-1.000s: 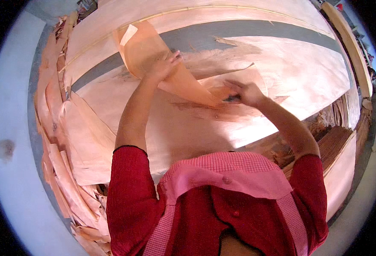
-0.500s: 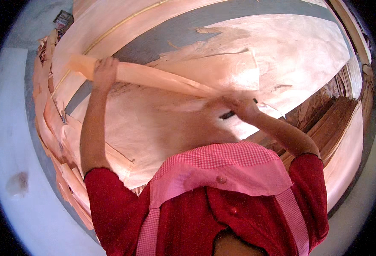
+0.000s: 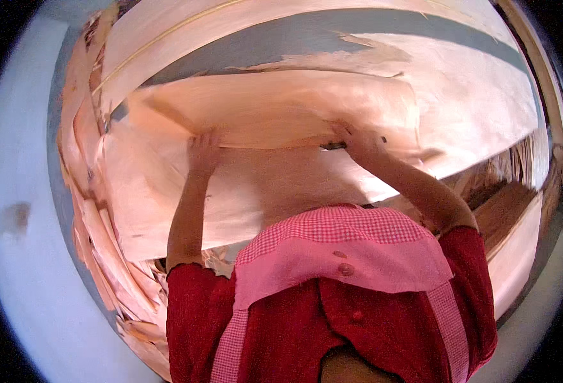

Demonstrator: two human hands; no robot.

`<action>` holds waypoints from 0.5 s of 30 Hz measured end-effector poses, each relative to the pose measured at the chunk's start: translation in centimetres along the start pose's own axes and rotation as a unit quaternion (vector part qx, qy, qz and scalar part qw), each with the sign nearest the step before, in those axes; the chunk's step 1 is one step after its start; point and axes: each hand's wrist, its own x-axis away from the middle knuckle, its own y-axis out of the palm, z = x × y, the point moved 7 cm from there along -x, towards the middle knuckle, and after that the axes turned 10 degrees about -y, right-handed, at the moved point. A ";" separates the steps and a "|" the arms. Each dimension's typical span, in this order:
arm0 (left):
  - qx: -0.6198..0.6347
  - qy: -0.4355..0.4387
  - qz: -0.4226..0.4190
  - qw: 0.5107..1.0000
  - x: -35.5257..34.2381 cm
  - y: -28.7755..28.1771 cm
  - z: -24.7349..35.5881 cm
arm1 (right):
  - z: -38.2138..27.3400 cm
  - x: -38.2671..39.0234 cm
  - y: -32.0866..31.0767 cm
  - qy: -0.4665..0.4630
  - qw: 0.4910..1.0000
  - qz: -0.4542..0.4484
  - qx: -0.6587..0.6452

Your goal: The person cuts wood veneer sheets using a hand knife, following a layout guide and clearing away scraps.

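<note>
From where I stand, a person in a red shirt [image 3: 281,332] and pink checked apron [image 3: 345,255] leans over broad, thin, peach-coloured sheets that look like wood veneer. The piece [image 3: 288,102] being worked lies across the centre of the frame, over a larger sheet [image 3: 262,185]; its left part bends up in a soft fold.

The left hand [image 3: 205,145], left of centre, is at the piece's lower edge, fingers stretched forward over it; I cannot tell whether the thumb pinches from below. The right hand [image 3: 359,143], right of centre, is half curled around a small dark tool [image 3: 334,146], whose ends poke out on both sides, while its fingertips reach onto the piece.

The step in hand seems to be spreading the piece and lining it up on the sheet. The next move, I judge, calls for easing the fold down evenly, with light pressure, since such thin stuff could split, and for keeping the tool from snagging it.

Ragged scraps [image 3: 112,249] crowd the left side, a brown stack [image 3: 503,207] sits at right, and a thin pole [image 3: 185,22] crosses the upper left.
</note>
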 end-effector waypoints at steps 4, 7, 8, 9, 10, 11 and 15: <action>-0.052 0.033 0.079 0.995 0.4 -1.0 -0.2 | 2.3 0.7 -1.0 0.025 1.000 -0.015 -0.007; -0.083 -0.028 0.127 0.988 0.1 -0.9 -4.7 | 3.3 0.8 -3.5 0.005 0.998 -0.044 0.033; -0.079 -0.058 0.135 0.986 0.4 -0.8 -6.5 | 3.5 1.0 -4.0 0.003 0.997 -0.058 0.049; -0.097 -0.087 0.116 0.985 0.1 -1.0 -7.7 | 4.1 1.6 -4.4 0.008 0.995 -0.076 0.065; -0.115 -0.116 0.097 0.982 -0.1 -1.4 -9.1 | 4.9 2.3 -5.0 0.022 0.995 -0.075 0.064; -0.090 -0.122 0.096 0.984 0.4 -1.9 -10.6 | 5.7 3.2 -5.8 0.035 0.995 -0.072 0.063; 0.126 -0.035 -0.104 0.986 4.7 -5.9 -10.9 | 7.7 7.6 -11.4 0.127 0.983 -0.122 -0.040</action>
